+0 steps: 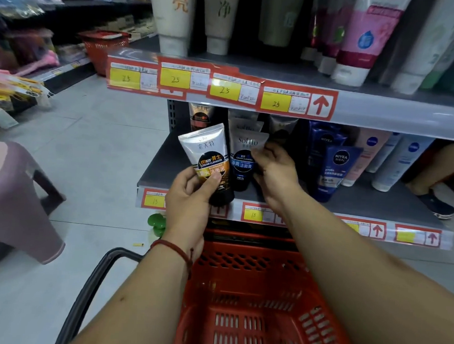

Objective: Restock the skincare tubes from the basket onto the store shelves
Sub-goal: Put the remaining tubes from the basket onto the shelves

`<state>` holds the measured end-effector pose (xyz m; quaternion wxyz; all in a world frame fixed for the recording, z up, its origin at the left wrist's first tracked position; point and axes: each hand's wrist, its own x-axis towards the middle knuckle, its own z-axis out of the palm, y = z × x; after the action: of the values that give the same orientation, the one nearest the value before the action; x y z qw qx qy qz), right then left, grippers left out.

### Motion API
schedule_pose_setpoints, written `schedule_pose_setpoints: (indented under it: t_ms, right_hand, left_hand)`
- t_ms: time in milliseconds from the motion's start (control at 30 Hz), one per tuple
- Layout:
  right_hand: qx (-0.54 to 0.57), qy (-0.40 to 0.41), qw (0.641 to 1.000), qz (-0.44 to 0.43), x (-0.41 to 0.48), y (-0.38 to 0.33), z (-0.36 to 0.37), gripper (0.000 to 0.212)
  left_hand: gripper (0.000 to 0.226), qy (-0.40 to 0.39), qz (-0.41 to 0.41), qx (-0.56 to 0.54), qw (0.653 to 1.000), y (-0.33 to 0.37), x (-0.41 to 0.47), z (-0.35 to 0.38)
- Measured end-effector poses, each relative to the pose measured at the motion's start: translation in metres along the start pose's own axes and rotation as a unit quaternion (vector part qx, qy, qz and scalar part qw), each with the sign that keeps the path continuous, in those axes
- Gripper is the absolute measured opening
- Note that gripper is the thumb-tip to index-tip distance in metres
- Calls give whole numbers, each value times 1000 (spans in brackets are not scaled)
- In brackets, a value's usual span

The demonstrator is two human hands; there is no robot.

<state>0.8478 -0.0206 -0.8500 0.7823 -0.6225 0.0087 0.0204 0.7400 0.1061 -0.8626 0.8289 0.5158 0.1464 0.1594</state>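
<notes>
My left hand (192, 196) grips a silver, orange and black men's cleanser tube (208, 154), cap down, in front of the lower shelf (157, 167). My right hand (274, 169) reaches onto that shelf, its fingers against the right side of a silver and blue Softto tube (242, 157) that stands cap down; whether it grips the tube is unclear. More tubes of the same kinds stand behind. Below my arms sits the red basket (252, 306); the part of its inside that shows holds nothing.
Blue Nivea Men tubes (335, 170) and pale tubes stand to the right on the same shelf. Large tubes fill the upper shelf (384, 104). A mauve plastic stool (14, 193) stands left on the tiled floor. Another red basket (103, 47) sits far left. Someone's foot (439, 206) is at right.
</notes>
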Motion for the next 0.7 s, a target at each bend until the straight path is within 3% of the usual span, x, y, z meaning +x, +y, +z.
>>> schedule_pose_setpoints:
  t_ms: [200,300,467,700]
  right_hand:
    - [-60,-6,998,-20,-1,-3,-5,39]
    - [-115,40,991,-48,-18,-16,-15,23]
    - [-204,-139,968,-31,-71,-30,-35,28]
    - [-217,-55,974,-40,-69,-17,-70,30]
  left_hand:
    - [30,-15,1,16,1000,-1,-6,12]
    - [31,-14,14,36,999,0,-13,18]
    - [40,-55,26,96,994,0,-27,25]
    - [57,-114,0,199,973,-11,-34,31]
